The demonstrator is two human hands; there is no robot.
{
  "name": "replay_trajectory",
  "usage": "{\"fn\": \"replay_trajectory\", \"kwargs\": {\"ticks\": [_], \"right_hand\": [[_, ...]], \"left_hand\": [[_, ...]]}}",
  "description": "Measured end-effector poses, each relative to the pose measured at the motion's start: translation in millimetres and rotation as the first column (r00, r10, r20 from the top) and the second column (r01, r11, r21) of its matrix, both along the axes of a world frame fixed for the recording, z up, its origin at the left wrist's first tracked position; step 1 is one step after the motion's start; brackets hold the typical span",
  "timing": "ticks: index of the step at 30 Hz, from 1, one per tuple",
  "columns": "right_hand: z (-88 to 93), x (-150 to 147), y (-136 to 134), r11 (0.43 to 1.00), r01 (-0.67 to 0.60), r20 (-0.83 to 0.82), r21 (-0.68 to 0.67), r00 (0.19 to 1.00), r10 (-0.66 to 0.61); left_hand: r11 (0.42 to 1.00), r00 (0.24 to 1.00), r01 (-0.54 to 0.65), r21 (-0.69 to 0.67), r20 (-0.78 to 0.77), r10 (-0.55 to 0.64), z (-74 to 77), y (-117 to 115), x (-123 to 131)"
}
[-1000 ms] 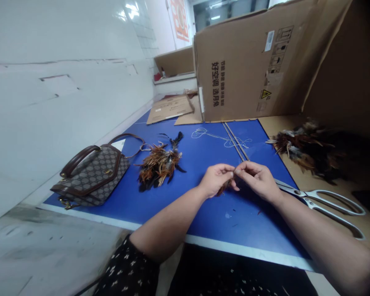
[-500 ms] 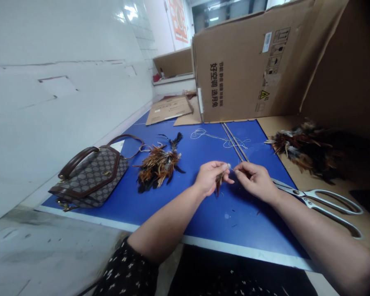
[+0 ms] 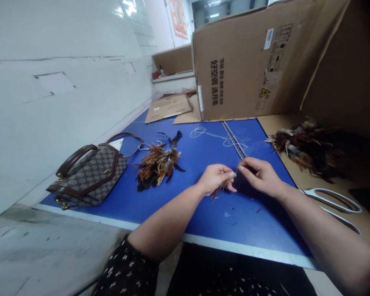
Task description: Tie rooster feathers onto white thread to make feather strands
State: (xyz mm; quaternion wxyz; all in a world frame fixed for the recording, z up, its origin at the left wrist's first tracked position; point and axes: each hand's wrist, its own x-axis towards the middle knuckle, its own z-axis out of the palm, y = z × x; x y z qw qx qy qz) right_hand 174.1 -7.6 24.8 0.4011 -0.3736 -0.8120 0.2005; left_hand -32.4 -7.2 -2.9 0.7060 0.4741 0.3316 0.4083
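In the head view, the person is working over the blue table [image 3: 185, 197] with both hands close together, fingertips almost touching. The left hand [image 3: 216, 179] is closing thumb and fingers on a small bunch [image 3: 219, 190] of brown feathers, whose tips are hanging down just above the table. The right hand [image 3: 259, 176] is pinching narrow at the quill end of that bunch. What lies between its fingertips is too small to tell.

The grip on the bunch looks slight, with only the quill ends between the fingers. If either pinch is loosening, feathers could be slipping out and scattering on the table, where a few bits are already lying. Pulling the two hands apart too hard could be fanning the bunch or snapping thin quills.

A loose string [image 3: 222, 137] is lying across two thin sticks [image 3: 234, 144] just beyond the right hand, so a sleeve or wrist could be snagging it and dragging the sticks. The scissors [image 3: 333, 201] are lying beside the right forearm, partly hidden by it, and an elbow could be knocking them.

A pile [image 3: 158, 162] of feathers and a handbag [image 3: 89, 174] are resting to the left, well apart from the hands. A larger heap [image 3: 308, 150] is lying to the right, in front of a cardboard box [image 3: 243, 65].
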Motion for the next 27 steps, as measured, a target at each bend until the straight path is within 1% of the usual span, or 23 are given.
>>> {"fn": "replay_trajectory", "kwargs": {"ticks": [3, 6, 12, 14, 16, 18, 21, 24, 27], "right_hand": [[-0.1, 2, 2, 0.999, 0.027, -0.024, -0.024, 0.999, -0.028], [2.1, 2, 1, 1.0, 0.007, -0.03, -0.028, 1.0, -0.008], [13.9, 5, 0, 0.995, -0.097, 0.006, 0.026, 0.995, 0.097], [17.0, 7, 0, 0.99, -0.137, 0.025, 0.017, 0.99, 0.136], [18.4, 9, -1, 0.981, -0.191, 0.044, -0.019, 0.98, 0.192], [18.3, 10, -2, 0.968, -0.243, 0.057, -0.064, 0.967, 0.246], [16.2, 8, -3, 0.953, -0.285, 0.067, -0.1, 0.954, 0.293], [11.5, 3, -2, 0.944, -0.316, 0.062, -0.099, 0.945, 0.322], [3.7, -3, -1, 0.933, -0.353, 0.054, -0.077, 0.932, 0.357]], "left_hand": [[0.999, 0.998, 0.038, 0.014, 0.052, -0.039, 4.0, -2, -1], [0.998, 0.997, 0.058, 0.02, 0.04, -0.059, 7.2, -4, -2], [0.993, 0.992, 0.116, -0.004, -0.042, -0.116, 7.8, -4, -5], [0.99, 0.989, 0.138, -0.017, -0.059, -0.139, 6.2, -4, -6], [0.985, 0.981, 0.17, -0.036, -0.093, -0.173, 4.3, -3, -6], [0.973, 0.962, 0.223, -0.056, -0.148, -0.229, 2.4, -4, -7], [0.945, 0.911, 0.319, -0.072, -0.252, -0.327, -0.9, -5, -7], [0.92, 0.872, 0.386, -0.068, -0.298, -0.388, -4.2, -7, -7], [0.902, 0.843, 0.43, -0.036, -0.341, -0.416, -5.6, -8, -5]]}}
